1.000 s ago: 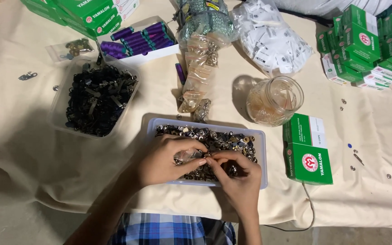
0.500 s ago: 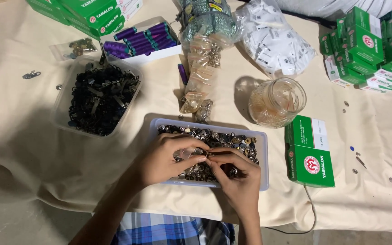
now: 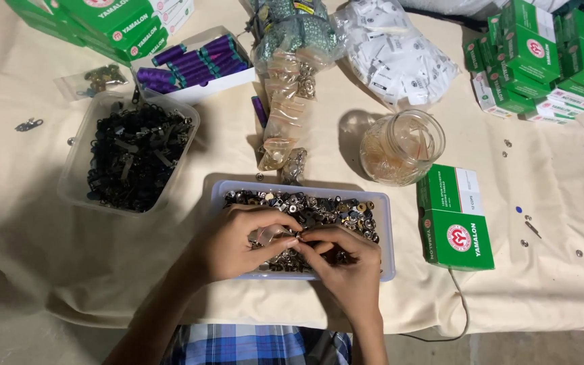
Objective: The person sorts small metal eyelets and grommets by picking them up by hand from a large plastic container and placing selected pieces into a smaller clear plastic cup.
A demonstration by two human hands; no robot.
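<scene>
My left hand [image 3: 238,243] and my right hand [image 3: 346,263] meet over a clear rectangular tray [image 3: 385,230] filled with small metal snap buttons [image 3: 336,209]. The fingertips of both hands pinch together around a small clear plastic bag [image 3: 272,236] held just above the buttons. What is inside the bag is too small to make out.
A clear tub of black metal clips [image 3: 133,152] stands at the left. A glass jar [image 3: 400,145], a green box [image 3: 454,216], purple thread spools [image 3: 194,61], bags of snaps [image 3: 292,101], a white packet bag [image 3: 393,54] and stacked green boxes [image 3: 542,54] surround the tray on a cream cloth.
Both hands stay over the tray, fingers shifting slightly around the small bag. The view has drifted a little.
</scene>
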